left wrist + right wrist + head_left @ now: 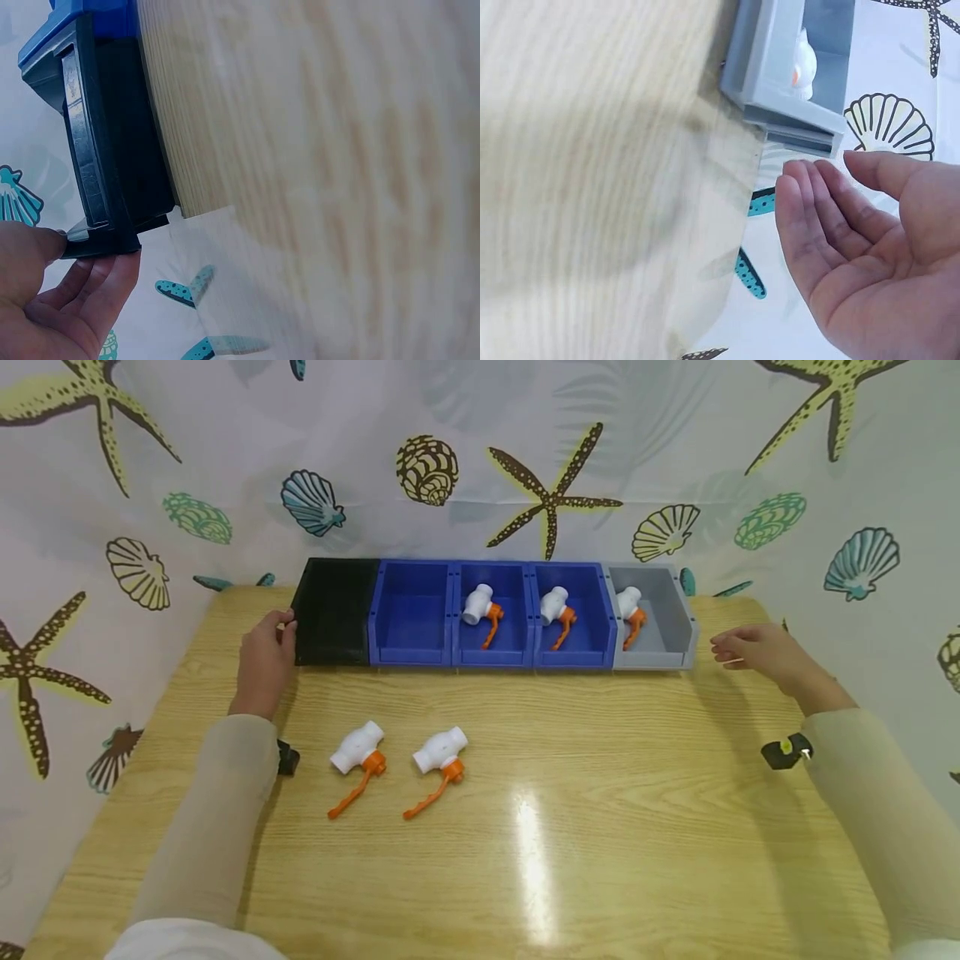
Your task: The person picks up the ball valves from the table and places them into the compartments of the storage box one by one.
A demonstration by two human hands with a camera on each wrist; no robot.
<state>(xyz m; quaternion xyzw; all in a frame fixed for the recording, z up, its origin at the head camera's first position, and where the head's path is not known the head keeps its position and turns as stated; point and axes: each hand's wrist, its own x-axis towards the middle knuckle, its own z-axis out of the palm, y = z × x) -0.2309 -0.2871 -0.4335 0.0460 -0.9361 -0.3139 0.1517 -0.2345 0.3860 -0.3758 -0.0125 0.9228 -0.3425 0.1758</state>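
Note:
At the left end of a joined row of bins, my left hand [266, 656] pinches the side wall of the black bin [335, 610]. The left wrist view has the thumb over its rim and the fingers [116, 289] against the outer wall. Beyond the other end, my right hand [761, 652] hovers just off the grey bin [671, 606], fingers relaxed and holding nothing. One white ball valve with an orange handle [628, 603] lies in that grey bin. Two more valves lie in the middle blue bin [491, 657] and the right blue bin [573, 658], one in each.
The left blue bin [412, 618] stands between the black bin and the middle blue one. On the wooden table [600, 827] in front lie two more ball valves, a left one [358, 748] and a right one [441, 750]. A patterned cloth [510, 410] hangs behind the bins.

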